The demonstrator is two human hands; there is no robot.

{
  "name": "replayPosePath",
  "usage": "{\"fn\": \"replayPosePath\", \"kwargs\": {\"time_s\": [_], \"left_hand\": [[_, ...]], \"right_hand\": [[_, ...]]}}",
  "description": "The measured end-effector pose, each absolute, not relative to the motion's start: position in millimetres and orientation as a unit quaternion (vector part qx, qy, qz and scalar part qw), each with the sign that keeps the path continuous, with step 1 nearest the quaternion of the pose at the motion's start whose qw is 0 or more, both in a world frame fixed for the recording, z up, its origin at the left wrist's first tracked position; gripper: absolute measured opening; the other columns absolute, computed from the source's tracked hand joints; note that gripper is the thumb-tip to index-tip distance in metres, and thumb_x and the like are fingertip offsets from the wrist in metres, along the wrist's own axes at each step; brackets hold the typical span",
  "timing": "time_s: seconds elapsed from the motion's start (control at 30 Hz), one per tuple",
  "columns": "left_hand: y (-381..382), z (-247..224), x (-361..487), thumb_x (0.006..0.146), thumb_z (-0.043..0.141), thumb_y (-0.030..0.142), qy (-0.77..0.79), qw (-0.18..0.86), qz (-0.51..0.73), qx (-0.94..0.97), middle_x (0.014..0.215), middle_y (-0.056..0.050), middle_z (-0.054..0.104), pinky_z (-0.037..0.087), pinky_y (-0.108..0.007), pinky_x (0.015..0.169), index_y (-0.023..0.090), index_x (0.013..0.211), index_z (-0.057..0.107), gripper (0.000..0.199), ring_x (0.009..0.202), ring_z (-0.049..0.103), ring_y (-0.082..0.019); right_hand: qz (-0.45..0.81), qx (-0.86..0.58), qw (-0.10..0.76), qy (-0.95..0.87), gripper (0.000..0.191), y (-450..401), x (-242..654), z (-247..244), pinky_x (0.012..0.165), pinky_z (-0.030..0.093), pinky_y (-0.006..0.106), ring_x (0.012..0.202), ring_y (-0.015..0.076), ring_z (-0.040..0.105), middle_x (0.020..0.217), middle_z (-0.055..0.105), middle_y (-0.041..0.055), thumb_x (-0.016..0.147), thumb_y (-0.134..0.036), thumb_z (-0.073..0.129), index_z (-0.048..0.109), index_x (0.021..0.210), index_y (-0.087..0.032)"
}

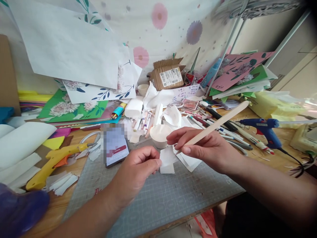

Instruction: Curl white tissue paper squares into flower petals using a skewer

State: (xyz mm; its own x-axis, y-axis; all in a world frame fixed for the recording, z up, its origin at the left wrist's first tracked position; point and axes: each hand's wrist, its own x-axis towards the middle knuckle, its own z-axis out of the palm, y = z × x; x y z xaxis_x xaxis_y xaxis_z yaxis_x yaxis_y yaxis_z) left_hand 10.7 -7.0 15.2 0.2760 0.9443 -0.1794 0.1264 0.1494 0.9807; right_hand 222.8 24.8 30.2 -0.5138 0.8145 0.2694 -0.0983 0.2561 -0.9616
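- Nearest is the gray cutting mat (153,201), running to the table's front edge.
- Over it, the left hand (142,162) has thumb and forefinger closed on the edge of a small paper piece (167,156).
- The right hand (203,147) grips a wooden stick (220,119), its lower end close to that paper; whether they touch, I cannot tell.
- At left, a yellow glue gun (47,167) lies beside paper strips (64,185); a phone (116,148) is beyond the left hand.
- Just past the paper piece stands a white bowl (158,143), hemmed in by markers (147,121).
- Farther right lies a blue glue gun (268,132).
- At the back, a cardboard box (169,77) stands between flower cards (244,67) on both sides.
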Motion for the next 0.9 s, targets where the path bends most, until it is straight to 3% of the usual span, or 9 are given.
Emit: {"fn": "replayPosePath", "kwargs": {"time_s": [0.17, 0.43, 0.63, 0.77, 0.9], "left_hand": [[-8, 14, 11, 0.076, 0.057, 0.025, 0.466, 0.606, 0.326, 0.556, 0.060, 0.005, 0.044, 0.027, -0.027, 0.058, 0.019, 0.064, 0.052, 0.015, 0.061, 0.037, -0.012], [-7, 9, 8, 0.082, 0.057, 0.019, 0.386, 0.644, 0.363, 0.552, 0.072, 0.002, 0.056, 0.040, -0.026, 0.068, 0.019, 0.080, 0.060, 0.004, 0.071, 0.050, -0.013], [-10, 11, 12, 0.081, 0.056, 0.008, 0.342, 0.634, 0.388, 0.575, 0.093, 0.000, 0.065, 0.045, -0.025, 0.074, 0.028, 0.112, 0.057, 0.036, 0.085, 0.060, -0.015], [-10, 11, 11, 0.080, 0.056, 0.008, 0.383, 0.575, 0.365, 0.624, 0.087, 0.000, 0.065, 0.043, -0.023, 0.069, 0.024, 0.096, 0.066, 0.025, 0.077, 0.058, -0.013], [-8, 10, 8, 0.081, 0.059, 0.013, 0.417, 0.497, 0.366, 0.667, 0.084, -0.002, 0.065, 0.044, -0.025, 0.067, 0.021, 0.089, 0.069, 0.015, 0.074, 0.059, -0.014]], "right_hand": [[0.565, -0.279, 0.392, -0.670, 0.007, 21, 225, 27, 0.082, 0.052, 0.033, 0.103, 0.0206, 0.063, 0.101, 0.071, 0.0062, 0.084, -0.023, 0.069, 0.075, 0.087, -0.020], [0.613, -0.287, 0.391, -0.624, 0.007, 18, 224, 19, 0.067, 0.052, 0.024, 0.073, 0.0124, 0.062, 0.084, 0.071, 0.0034, 0.082, -0.022, 0.071, 0.074, 0.085, -0.017], [0.725, -0.285, 0.404, -0.480, 0.013, 16, 217, 11, 0.062, 0.054, 0.020, 0.064, 0.0098, 0.064, 0.074, 0.072, 0.0027, 0.075, -0.025, 0.079, 0.077, 0.082, -0.015], [0.752, -0.294, 0.389, -0.444, 0.013, 15, 215, 9, 0.061, 0.053, 0.018, 0.062, 0.0090, 0.065, 0.068, 0.071, 0.0022, 0.073, -0.027, 0.080, 0.077, 0.079, -0.015], [0.705, -0.297, 0.416, -0.492, 0.011, 17, 217, 8, 0.069, 0.051, 0.023, 0.073, 0.0119, 0.063, 0.082, 0.071, 0.0035, 0.076, -0.028, 0.077, 0.077, 0.080, -0.018]]}}
